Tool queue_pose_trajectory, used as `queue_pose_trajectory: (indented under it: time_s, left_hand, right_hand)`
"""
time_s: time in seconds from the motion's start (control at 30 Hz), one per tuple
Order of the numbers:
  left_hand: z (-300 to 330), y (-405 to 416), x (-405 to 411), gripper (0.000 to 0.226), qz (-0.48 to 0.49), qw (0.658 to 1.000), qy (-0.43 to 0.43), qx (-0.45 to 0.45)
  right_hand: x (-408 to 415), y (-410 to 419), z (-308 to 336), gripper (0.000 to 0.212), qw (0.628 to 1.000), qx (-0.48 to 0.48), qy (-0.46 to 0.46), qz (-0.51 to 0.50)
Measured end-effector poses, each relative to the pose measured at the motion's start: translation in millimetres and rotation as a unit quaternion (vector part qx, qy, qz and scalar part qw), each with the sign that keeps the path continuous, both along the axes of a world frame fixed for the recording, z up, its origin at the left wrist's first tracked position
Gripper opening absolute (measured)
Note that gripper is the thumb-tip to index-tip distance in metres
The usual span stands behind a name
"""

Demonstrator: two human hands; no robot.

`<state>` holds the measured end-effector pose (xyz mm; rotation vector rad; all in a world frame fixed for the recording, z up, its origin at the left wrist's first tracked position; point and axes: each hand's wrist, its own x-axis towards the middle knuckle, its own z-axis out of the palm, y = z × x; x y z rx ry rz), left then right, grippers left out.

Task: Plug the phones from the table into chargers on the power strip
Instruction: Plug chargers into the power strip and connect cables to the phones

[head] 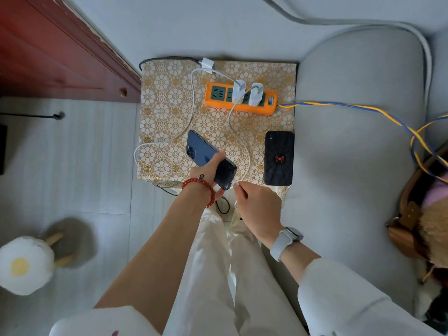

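My left hand (pixel 208 173) grips a blue phone (pixel 201 147), back side up, lifted over the near edge of the small patterned table (pixel 167 100). My right hand (pixel 257 207) pinches the plug end of a white cable (pixel 244 151) right at the phone's bottom edge. That cable runs to a white charger (pixel 255 94) on the orange power strip (pixel 240 97). A second white charger (pixel 238 91) sits beside it, its cable (pixel 191 110) looping off the table's left side. A black phone with a red spider (pixel 278 158) lies flat at the table's right.
A loose white adapter (pixel 207 64) with a dark cable lies at the table's far edge. A grey sofa (pixel 351 154) borders the table on the right; the strip's blue-yellow cord (pixel 363 110) runs over it. A red wooden cabinet (pixel 60 49) stands far left. Fluffy slippers (pixel 26 263) lie on the floor.
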<state>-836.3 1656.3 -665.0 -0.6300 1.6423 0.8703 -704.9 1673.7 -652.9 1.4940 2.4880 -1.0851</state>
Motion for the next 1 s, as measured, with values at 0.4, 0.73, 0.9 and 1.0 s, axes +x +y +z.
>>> queue_pose_trajectory:
  time_s: [0.4,0.73,0.9,1.0]
  left_hand:
    - [-18,-21,-10,0.056,-0.026,0.999,0.006,-0.019]
    - [-56,-33,-21,0.086,-0.305,0.917,0.246,-0.078]
    - [-62,-18,-9,0.088,-0.374,0.878,0.290,-0.076]
    - [-66,-2,4,0.086,-0.403,0.860,0.307,-0.066]
  right_hand:
    - [6,9,-23,0.034,0.990,-0.119,0.034,0.068]
    - [-37,58,-82,0.032,0.967,-0.074,-0.245,-0.014]
    - [-23,68,-84,0.022,0.964,-0.139,-0.186,-0.126]
    - [1,82,-74,0.013,0.956,-0.121,-0.108,-0.243]
